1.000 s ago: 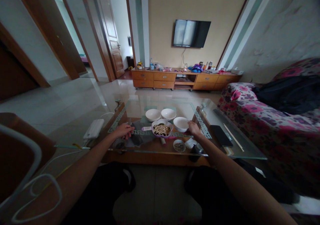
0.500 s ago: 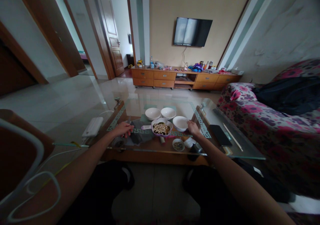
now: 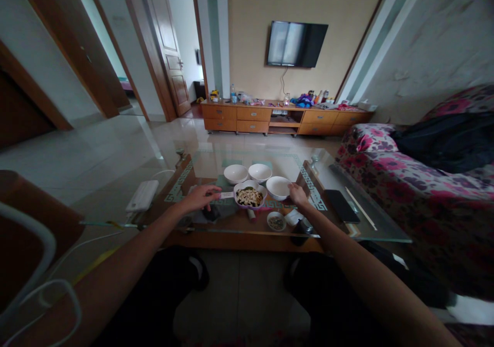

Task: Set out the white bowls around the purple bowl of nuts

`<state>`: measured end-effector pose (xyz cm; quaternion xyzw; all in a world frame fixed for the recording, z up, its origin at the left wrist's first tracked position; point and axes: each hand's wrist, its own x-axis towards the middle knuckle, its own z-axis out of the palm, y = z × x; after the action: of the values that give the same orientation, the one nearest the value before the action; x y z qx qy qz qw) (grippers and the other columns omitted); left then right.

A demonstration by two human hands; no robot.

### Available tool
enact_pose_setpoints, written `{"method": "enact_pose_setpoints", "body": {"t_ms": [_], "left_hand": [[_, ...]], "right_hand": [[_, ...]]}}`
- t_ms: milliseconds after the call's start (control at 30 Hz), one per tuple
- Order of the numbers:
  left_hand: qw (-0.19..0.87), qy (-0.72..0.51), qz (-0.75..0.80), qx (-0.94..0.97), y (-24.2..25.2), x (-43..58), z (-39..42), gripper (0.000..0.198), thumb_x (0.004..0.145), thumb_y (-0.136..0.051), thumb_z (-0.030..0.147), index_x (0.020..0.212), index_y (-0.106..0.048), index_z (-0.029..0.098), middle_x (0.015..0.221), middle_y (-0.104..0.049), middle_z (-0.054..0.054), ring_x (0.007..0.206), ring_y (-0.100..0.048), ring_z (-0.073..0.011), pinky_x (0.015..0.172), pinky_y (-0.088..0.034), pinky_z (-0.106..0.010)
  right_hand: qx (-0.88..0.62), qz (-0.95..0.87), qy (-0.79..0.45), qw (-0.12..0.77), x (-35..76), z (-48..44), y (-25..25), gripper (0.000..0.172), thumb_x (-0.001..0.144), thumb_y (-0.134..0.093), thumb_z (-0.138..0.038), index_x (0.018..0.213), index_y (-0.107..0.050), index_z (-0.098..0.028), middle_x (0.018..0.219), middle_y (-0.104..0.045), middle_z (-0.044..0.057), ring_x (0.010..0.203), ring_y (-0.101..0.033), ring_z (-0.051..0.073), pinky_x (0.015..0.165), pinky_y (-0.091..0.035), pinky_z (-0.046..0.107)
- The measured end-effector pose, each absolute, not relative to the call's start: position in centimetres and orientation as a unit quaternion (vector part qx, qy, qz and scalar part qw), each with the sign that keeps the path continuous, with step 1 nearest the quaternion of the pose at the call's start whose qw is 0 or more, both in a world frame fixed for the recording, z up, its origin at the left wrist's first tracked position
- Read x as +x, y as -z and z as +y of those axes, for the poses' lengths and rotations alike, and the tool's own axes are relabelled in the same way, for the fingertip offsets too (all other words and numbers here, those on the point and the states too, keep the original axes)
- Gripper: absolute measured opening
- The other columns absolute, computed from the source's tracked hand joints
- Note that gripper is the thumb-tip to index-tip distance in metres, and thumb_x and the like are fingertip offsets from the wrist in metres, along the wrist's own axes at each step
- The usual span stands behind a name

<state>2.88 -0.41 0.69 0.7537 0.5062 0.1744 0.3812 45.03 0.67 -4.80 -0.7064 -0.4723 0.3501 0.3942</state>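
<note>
My left hand (image 3: 204,196) is at the outer end of a pale handle (image 3: 227,195), its fingers apart; I cannot tell whether they touch it. That handle belongs to a scalloped white bowl (image 3: 240,204) filled with chopped pale, dark and green pieces. On the right, the fingers of my right hand (image 3: 298,194) pinch the rim of a white bowl (image 3: 278,187) with nothing visible in it. Behind these stand two more white bowls, one on the left (image 3: 236,174) and one on the right (image 3: 260,172).
On the glass table (image 3: 210,159) are a small dish (image 3: 276,222) with bits in it, a crumpled white tissue (image 3: 294,217), a dark phone (image 3: 341,206), chopsticks (image 3: 360,208) and a white box with a cable (image 3: 142,195). A floral sofa (image 3: 424,182) stands at right.
My left hand has moved right, towards the handle of the scalloped bowl, and its fingers have spread. My right hand stays at the white bowl's rim.
</note>
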Motion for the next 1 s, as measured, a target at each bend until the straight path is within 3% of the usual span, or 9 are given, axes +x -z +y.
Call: {"method": "enact_pose_setpoints", "body": {"t_ms": [200, 400, 600, 833, 1000], "left_hand": [[0.338, -0.162, 0.498, 0.782, -0.4, 3.6, -0.2, 0.062, 0.086, -0.064, 0.066, 0.126, -0.069, 0.019, 0.109, -0.076, -0.008, 0.062, -0.069, -0.0174, 0.07, -0.054, -0.029], [0.327, -0.173, 0.497, 0.785, -0.2, 3.5, -0.2, 0.053, 0.089, -0.063, 0.058, 0.125, -0.071, 0.02, 0.106, -0.076, -0.006, 0.061, -0.069, -0.018, 0.07, -0.054, -0.029], [0.33, -0.171, 0.49, 0.789, 0.0, 3.4, -0.2, 0.052, 0.09, -0.063, 0.057, 0.127, -0.071, 0.021, 0.108, -0.076, -0.006, 0.063, -0.069, -0.0179, 0.071, -0.054, -0.029], [0.328, -0.174, 0.483, 0.793, 0.3, 3.3, 0.0, 0.05, 0.092, -0.062, 0.056, 0.127, -0.07, 0.02, 0.103, -0.077, -0.006, 0.062, -0.069, -0.0182, 0.069, -0.052, -0.029], [0.328, -0.166, 0.479, 0.797, 0.0, 3.5, -0.2, 0.052, 0.093, -0.061, 0.059, 0.127, -0.069, 0.02, 0.105, -0.077, -0.006, 0.062, -0.069, -0.0181, 0.071, -0.053, -0.03]], "right_hand": [[-0.738, -0.481, -0.325, 0.344, 45.2, 1.0, 4.3, 0.052, 0.109, -0.044, -0.055, 0.129, -0.069, -0.014, 0.091, -0.079, 0.013, 0.076, -0.079, 0.024, 0.075, -0.063, 0.032], [-0.754, -0.492, -0.314, 0.301, 45.2, 1.1, 3.9, 0.052, 0.112, -0.041, -0.051, 0.128, -0.07, -0.012, 0.073, -0.076, 0.009, 0.066, -0.076, 0.023, 0.079, -0.061, 0.033], [-0.747, -0.504, -0.313, 0.3, 45.1, 0.7, 3.8, 0.063, 0.109, -0.042, -0.063, 0.132, -0.07, -0.011, 0.08, -0.079, 0.012, 0.071, -0.078, 0.023, 0.077, -0.06, 0.03], [-0.743, -0.522, -0.311, 0.283, 45.0, 0.5, 3.5, 0.059, 0.111, -0.04, -0.056, 0.127, -0.071, -0.008, 0.081, -0.079, 0.013, 0.065, -0.076, 0.023, 0.069, -0.058, 0.03], [-0.762, -0.539, -0.248, 0.258, 45.2, 0.4, 2.6, 0.059, 0.109, -0.044, -0.061, 0.121, -0.075, -0.012, 0.094, -0.08, 0.016, 0.091, -0.079, 0.027, 0.086, -0.057, 0.032]]}}
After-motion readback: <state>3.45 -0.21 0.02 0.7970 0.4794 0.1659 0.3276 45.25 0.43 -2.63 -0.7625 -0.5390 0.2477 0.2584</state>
